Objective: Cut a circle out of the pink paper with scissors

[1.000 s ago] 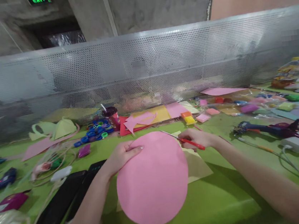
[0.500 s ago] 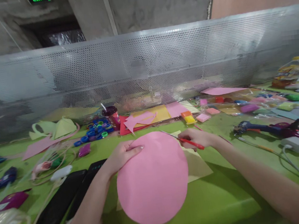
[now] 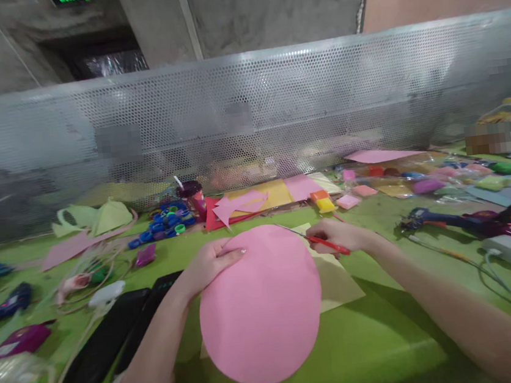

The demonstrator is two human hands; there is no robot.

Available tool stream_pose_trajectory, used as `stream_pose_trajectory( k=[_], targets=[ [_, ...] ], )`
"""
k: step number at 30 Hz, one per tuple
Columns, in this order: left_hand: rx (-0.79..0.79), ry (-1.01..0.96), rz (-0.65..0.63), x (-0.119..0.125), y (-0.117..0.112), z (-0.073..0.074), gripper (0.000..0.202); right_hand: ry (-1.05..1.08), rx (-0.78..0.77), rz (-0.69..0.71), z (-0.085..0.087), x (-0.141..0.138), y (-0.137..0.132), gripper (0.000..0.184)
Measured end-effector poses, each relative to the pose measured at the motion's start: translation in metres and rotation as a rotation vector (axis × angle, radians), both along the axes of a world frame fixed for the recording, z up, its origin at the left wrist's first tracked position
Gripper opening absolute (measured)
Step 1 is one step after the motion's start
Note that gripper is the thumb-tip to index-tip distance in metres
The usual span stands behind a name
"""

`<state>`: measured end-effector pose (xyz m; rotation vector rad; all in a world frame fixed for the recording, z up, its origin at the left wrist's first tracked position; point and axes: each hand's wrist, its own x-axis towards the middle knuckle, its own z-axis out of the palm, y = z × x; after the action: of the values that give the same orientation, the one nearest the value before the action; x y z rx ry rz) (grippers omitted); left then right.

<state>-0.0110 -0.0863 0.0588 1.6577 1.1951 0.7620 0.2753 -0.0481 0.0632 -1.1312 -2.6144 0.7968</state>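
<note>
A large, roughly round sheet of pink paper point(image 3: 262, 313) is pinched at its upper left edge by my left hand point(image 3: 215, 260), thumb on top. My right hand point(image 3: 332, 235) grips red-handled scissors point(image 3: 333, 245), whose blades point left along the paper's upper right edge. How far the blades part, I cannot tell. Beneath the pink paper, a pale yellow sheet point(image 3: 340, 286) lies on the green table point(image 3: 392, 336); the pink one covers most of it.
Black flat devices point(image 3: 104, 344) lie beside my left forearm. Behind my hands are a dark cup with a straw point(image 3: 192, 199), pink paper scraps point(image 3: 241, 204) and clay packets point(image 3: 324, 202). A purple corded tool point(image 3: 485, 224) lies right, before a perforated metal screen point(image 3: 273, 103).
Almost nothing differs. Both hands, the pink paper and the scissors keep practically the same position; the background has shifted very slightly to the right.
</note>
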Motion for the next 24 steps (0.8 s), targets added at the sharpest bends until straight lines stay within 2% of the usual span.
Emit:
stream_pose_trajectory(
  k=[13,24],
  targets=[
    [-0.019,-0.03,-0.019,-0.0036,0.0015,-0.001,0.028,-0.056,-0.006,-0.037,-0.0019,0.0,0.0021,0.011],
    [-0.029,-0.027,-0.041,-0.0058,0.0001,-0.0018,0.029,-0.073,0.046,-0.004,-0.004,0.0017,0.0046,0.014]
  ],
)
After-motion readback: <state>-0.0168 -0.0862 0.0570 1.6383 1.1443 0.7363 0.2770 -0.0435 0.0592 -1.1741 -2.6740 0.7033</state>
